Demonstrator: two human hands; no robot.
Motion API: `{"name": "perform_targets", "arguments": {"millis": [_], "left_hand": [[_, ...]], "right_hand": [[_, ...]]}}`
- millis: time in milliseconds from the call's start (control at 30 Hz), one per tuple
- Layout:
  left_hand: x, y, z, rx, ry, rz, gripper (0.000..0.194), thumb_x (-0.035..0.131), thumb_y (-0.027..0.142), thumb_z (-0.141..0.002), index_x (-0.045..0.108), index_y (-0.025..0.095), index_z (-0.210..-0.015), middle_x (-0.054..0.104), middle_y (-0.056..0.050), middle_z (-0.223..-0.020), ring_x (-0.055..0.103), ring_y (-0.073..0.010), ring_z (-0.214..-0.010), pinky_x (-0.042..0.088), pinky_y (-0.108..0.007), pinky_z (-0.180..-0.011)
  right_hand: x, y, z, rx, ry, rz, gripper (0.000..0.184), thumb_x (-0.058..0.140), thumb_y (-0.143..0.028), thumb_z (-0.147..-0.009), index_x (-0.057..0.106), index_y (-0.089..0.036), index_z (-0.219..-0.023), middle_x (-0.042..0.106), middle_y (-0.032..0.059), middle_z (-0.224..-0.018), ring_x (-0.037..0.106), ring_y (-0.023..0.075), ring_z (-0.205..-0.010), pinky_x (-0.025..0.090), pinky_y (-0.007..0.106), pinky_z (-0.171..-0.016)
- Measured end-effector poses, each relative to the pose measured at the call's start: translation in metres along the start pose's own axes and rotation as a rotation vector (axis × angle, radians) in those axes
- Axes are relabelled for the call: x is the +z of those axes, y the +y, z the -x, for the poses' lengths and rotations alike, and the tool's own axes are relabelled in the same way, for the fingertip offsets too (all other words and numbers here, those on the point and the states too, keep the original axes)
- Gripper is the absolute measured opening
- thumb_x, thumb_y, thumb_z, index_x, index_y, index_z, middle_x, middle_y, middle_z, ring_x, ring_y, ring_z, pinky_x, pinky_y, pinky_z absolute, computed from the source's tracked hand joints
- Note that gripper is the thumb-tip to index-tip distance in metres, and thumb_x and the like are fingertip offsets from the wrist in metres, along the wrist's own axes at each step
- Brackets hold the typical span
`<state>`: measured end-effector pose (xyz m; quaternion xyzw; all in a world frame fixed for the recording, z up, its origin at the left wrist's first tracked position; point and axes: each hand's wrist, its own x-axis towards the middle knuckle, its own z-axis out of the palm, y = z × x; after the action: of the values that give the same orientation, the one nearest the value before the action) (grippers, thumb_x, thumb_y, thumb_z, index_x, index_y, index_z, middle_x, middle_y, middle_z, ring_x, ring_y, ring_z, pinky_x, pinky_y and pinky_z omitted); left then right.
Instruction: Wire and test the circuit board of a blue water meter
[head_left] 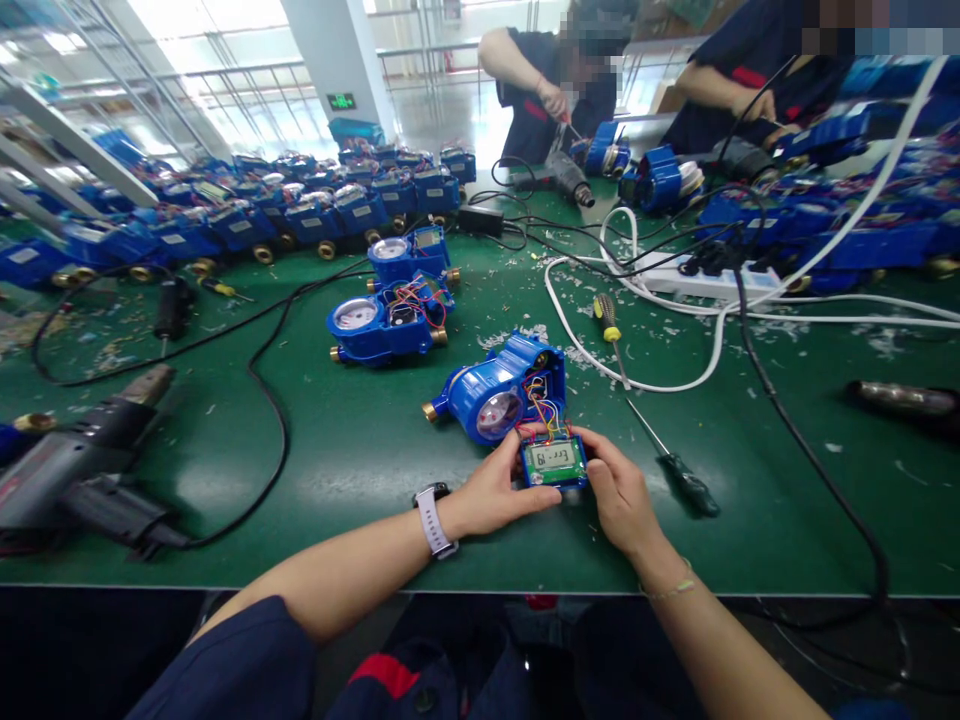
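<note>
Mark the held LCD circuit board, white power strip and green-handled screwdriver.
LCD circuit board [553, 457]: head view, on its display.
White power strip [694, 286]: head view, on its casing.
Green-handled screwdriver [688, 483]: head view, on its handle.

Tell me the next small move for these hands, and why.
Perhaps tilt the display module gently to read its screen: characters are showing, the left hand and right hand grip its sides, and thin wires tether it to the blue water meter.

Bright windows [196, 22] behind metal railings [435, 47], pale pillar [334, 50] with green sign [341, 101], green worktable [367, 420].
</note>
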<state>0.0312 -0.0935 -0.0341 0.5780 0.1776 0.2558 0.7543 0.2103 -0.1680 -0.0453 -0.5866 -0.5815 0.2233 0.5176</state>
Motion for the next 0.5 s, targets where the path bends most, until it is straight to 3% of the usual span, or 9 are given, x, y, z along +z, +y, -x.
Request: {"name": "perform_targets", "arguments": {"millis": [367, 500], "left_hand": [[0.005, 0.002, 0.005, 0.005, 0.089, -0.154, 0.074, 0.072, 0.038, -0.082, 0.028, 0.021, -0.140, 0.044, -0.016, -0.147, 0.046, -0.0296, -0.135, 0.034, -0.045, -0.116], [0.004, 0.006, 0.011, -0.019, 0.144, -0.203, 0.077, 0.067, 0.040, -0.086, 0.019, 0.022, -0.143, 0.053, -0.017, -0.137, 0.057, -0.0268, -0.122, 0.040, -0.046, -0.110]], "right_hand": [[0.002, -0.004, 0.001, 0.038, 0.084, -0.048, 0.049, 0.045, -0.056, -0.097, 0.067, -0.018, -0.120, 0.071, 0.0127, -0.111, 0.068, 0.0274, -0.100, 0.055, 0.042, -0.087], [-0.024, -0.002, 0.012, 0.039, 0.227, -0.037, 0.043, 0.052, -0.051, -0.095, 0.064, -0.020, -0.121, 0.071, 0.0120, -0.109, 0.069, 0.0250, -0.096, 0.056, 0.042, -0.086]]}}
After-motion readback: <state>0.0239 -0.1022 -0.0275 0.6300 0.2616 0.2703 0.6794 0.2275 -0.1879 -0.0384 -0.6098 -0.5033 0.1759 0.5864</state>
